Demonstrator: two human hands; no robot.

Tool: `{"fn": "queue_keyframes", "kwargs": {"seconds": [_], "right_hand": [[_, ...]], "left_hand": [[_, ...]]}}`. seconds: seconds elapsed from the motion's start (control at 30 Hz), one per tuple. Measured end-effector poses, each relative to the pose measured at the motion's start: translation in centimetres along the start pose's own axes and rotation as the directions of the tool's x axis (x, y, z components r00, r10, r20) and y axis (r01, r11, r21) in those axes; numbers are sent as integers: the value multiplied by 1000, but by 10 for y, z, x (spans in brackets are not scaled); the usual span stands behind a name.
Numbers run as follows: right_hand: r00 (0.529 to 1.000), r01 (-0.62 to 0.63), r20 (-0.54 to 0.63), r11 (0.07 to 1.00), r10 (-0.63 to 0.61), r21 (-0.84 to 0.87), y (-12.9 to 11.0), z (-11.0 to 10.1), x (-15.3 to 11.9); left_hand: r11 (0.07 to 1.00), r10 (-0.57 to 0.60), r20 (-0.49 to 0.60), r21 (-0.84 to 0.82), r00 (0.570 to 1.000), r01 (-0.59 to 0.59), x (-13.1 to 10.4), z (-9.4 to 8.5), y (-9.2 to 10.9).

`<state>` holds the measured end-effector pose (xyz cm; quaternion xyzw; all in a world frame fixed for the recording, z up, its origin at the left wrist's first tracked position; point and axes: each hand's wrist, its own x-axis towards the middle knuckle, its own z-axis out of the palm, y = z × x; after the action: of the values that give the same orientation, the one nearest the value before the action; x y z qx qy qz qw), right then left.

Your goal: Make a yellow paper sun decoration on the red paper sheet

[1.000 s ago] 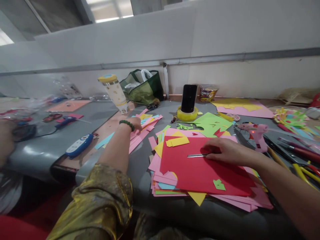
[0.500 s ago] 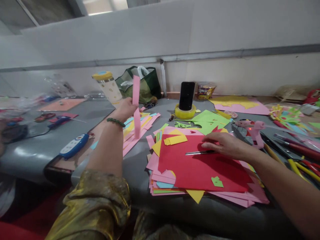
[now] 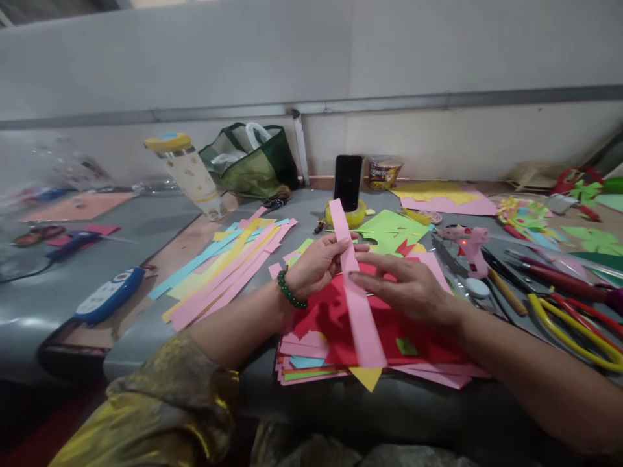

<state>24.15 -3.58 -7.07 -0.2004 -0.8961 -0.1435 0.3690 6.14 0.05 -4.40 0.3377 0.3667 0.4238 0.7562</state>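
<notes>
A long pink paper strip (image 3: 359, 311) stands aslant over the stack of coloured paper, its lower end blurred. My left hand (image 3: 318, 263), with a green bead bracelet at the wrist, pinches the strip near its upper part. From the other side my right hand (image 3: 409, 285) has its thumb and fingertips at the strip's right edge, closed on it. Beneath both hands lies the red paper sheet (image 3: 316, 311), topping the stack, with a small green scrap (image 3: 406, 347) on it. Most of a thin metal tool on the sheet is hidden by my right hand.
Cut paper strips (image 3: 228, 266) lie fanned out on the left. A phone (image 3: 348, 181) stands in a yellow tape roll behind the stack, near green paper (image 3: 389, 230). A pink glue gun (image 3: 470, 246) and yellow-handled scissors (image 3: 569, 337) lie right; a tumbler (image 3: 187, 178) stands back left.
My left hand has brought the pink strip rightward from above the strip pile to over the red sheet. My right hand has come up off the sheet to the strip. The view has shifted right.
</notes>
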Motion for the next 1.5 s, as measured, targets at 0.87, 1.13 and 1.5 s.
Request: {"fn": "queue_keyframes", "kwargs": {"seconds": [0.87, 1.13, 1.5], "right_hand": [[559, -818, 595, 265, 578, 511, 5, 5, 9], [530, -714, 286, 239, 798, 658, 7, -9, 15], [497, -668, 372, 72, 784, 741, 2, -7, 14]], "left_hand": [[826, 194, 222, 489, 956, -281, 0, -11, -13], [742, -5, 355, 628, 935, -234, -9, -9, -20], [641, -73, 444, 707, 893, -299, -14, -9, -26]]}}
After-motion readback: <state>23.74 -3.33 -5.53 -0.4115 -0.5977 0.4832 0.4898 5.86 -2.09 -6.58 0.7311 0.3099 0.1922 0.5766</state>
